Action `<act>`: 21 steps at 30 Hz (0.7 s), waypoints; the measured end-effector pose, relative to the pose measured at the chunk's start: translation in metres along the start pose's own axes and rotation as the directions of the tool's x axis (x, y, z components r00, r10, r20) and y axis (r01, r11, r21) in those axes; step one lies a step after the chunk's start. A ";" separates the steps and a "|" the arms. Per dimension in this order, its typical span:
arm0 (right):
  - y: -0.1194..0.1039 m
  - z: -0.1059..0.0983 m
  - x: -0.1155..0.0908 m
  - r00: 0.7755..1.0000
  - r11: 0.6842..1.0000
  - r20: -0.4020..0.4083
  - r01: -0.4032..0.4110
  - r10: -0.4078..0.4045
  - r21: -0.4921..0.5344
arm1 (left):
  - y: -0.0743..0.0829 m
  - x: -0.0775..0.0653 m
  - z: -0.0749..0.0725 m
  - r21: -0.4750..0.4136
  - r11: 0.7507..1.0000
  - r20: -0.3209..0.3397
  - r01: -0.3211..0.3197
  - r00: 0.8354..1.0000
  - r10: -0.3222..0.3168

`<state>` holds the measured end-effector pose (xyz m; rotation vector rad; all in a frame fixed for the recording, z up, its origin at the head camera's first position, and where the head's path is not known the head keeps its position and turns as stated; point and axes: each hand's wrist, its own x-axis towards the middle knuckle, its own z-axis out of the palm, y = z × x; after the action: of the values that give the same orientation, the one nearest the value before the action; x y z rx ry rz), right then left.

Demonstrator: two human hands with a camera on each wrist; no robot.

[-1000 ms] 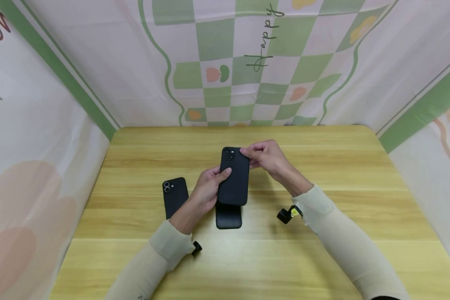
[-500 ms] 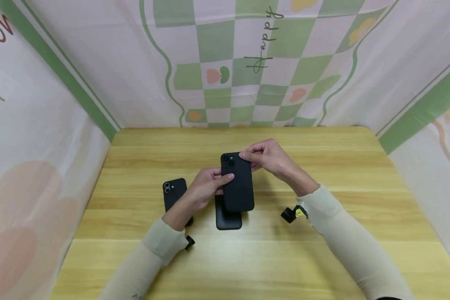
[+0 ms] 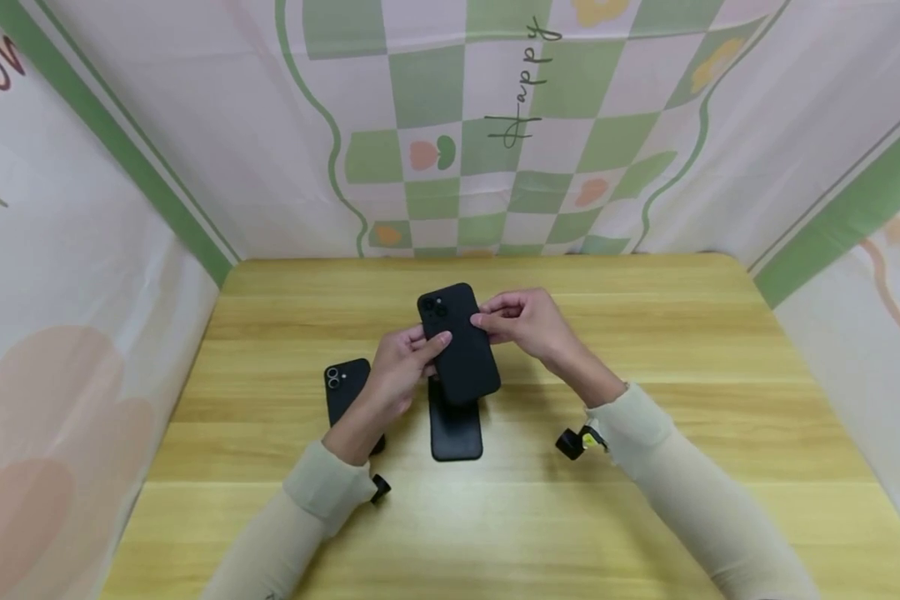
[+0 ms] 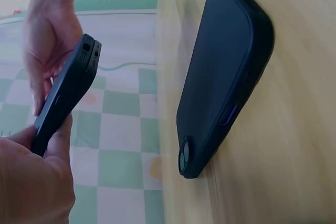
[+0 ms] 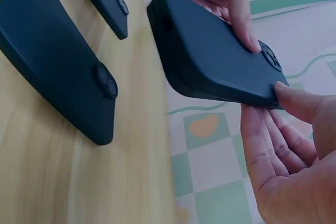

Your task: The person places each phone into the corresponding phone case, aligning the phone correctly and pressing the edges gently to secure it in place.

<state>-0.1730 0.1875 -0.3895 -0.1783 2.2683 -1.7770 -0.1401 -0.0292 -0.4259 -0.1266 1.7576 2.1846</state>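
My left hand (image 3: pixel 401 371) holds a black phone (image 3: pixel 459 346) by its left side, thumb on the back and fingers beneath. My right hand (image 3: pixel 532 325) pinches its right edge near the camera end. It is held above the table, camera bump at the top left, tilted so its top leans left. In the left wrist view the end of this phone (image 4: pixel 65 93) shows two layers, like a case round a body. A second black phone (image 3: pixel 456 437) lies below it, partly hidden. A third black phone (image 3: pixel 345 387) with two ringed lenses lies at the left, partly behind my left wrist.
A light wooden table (image 3: pixel 705 350) carries the phones. Patterned cloth (image 3: pixel 427 83) hangs behind and at both sides. A small black camera (image 3: pixel 570 443) sticks out from my right sleeve, and another (image 3: pixel 380 488) from my left.
The held phone first shifts right and down, then back left and up, and its top now leans left. My right thumb is lower along its edge. The phones on the table stay put.
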 end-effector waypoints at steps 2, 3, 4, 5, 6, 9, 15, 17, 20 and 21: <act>0.002 0.002 -0.001 1.000 1.000 -0.005 0.007 -0.007 -0.003 | 0.001 -0.001 -0.001 -0.008 1.000 -0.013 -0.012 1.000 0.012; 0.004 0.003 -0.001 1.000 1.000 -0.010 0.008 -0.008 -0.005 | 0.002 -0.001 -0.002 -0.012 1.000 -0.016 -0.018 1.000 0.018; 0.005 0.005 -0.002 1.000 1.000 -0.012 0.010 -0.010 -0.011 | 0.002 -0.001 -0.002 -0.017 1.000 -0.020 -0.024 1.000 0.024; 0.006 0.005 -0.003 1.000 1.000 -0.013 0.007 -0.007 -0.017 | 0.003 0.000 -0.002 -0.020 0.999 -0.023 -0.032 0.999 0.032; 0.007 0.006 -0.004 1.000 1.000 -0.011 0.005 -0.005 -0.029 | 0.003 0.000 -0.003 -0.022 0.999 -0.030 -0.038 0.999 0.037; 0.010 0.008 -0.006 1.000 0.997 -0.004 0.001 -0.001 -0.072 | 0.005 0.000 -0.004 -0.032 0.998 -0.051 -0.049 0.998 0.047; 0.014 0.010 -0.009 1.000 0.992 0.008 0.016 -0.015 -0.129 | 0.007 0.001 -0.004 -0.041 0.998 -0.077 -0.049 0.996 0.045; 0.014 0.010 -0.010 1.000 0.991 0.012 0.021 -0.019 -0.131 | 0.007 0.002 -0.004 -0.040 0.998 -0.072 -0.046 0.996 0.043; 0.014 0.010 -0.012 1.000 0.992 0.016 0.025 -0.023 -0.124 | 0.006 0.001 -0.004 -0.038 0.999 -0.053 -0.035 0.998 0.033; 0.014 0.009 -0.013 1.000 0.992 0.016 0.026 -0.024 -0.124 | 0.006 0.001 -0.004 -0.043 0.999 -0.042 -0.029 0.999 0.028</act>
<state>-0.1575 0.1856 -0.4034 -0.2428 2.3774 -1.6416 -0.1435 -0.0341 -0.4212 -0.1591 1.7440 2.2573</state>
